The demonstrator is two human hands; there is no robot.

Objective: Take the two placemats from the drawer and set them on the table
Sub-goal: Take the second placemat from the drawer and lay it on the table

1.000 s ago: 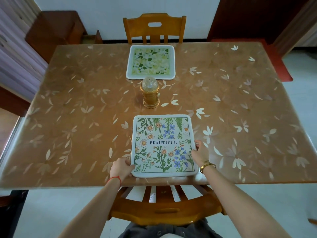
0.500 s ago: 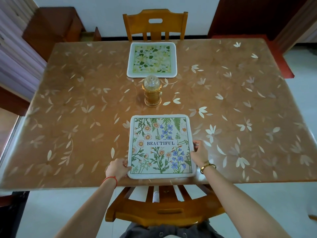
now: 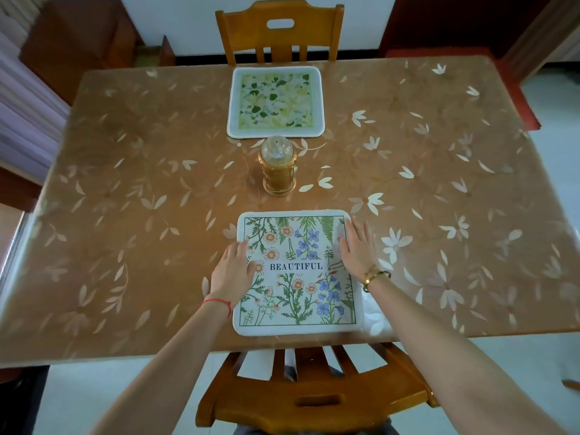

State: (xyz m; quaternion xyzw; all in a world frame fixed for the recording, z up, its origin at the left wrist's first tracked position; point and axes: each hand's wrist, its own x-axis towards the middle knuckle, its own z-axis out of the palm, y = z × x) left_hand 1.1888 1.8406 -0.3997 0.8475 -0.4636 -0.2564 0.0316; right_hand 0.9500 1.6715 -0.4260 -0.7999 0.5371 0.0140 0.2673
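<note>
A floral placemat printed "BEAUTIFUL" (image 3: 296, 290) lies flat at the near edge of the brown leaf-patterned table (image 3: 125, 215). My left hand (image 3: 232, 270) rests flat, fingers extended, on its left edge. My right hand (image 3: 357, 246) lies flat on its upper right edge. Neither hand grips the mat. A second placemat, green and yellow with a white border (image 3: 275, 102), lies flat at the table's far side in front of the far chair.
An amber jar with a clear domed lid (image 3: 277, 169) stands between the two mats. One wooden chair (image 3: 277, 32) is at the far side and another (image 3: 314, 390) is tucked in below me. A dark cabinet (image 3: 78, 42) stands at the back left.
Both hands let go of the near placemat's lower corners and slid up to lie flat on its side edges. The mat now rests on the table.
</note>
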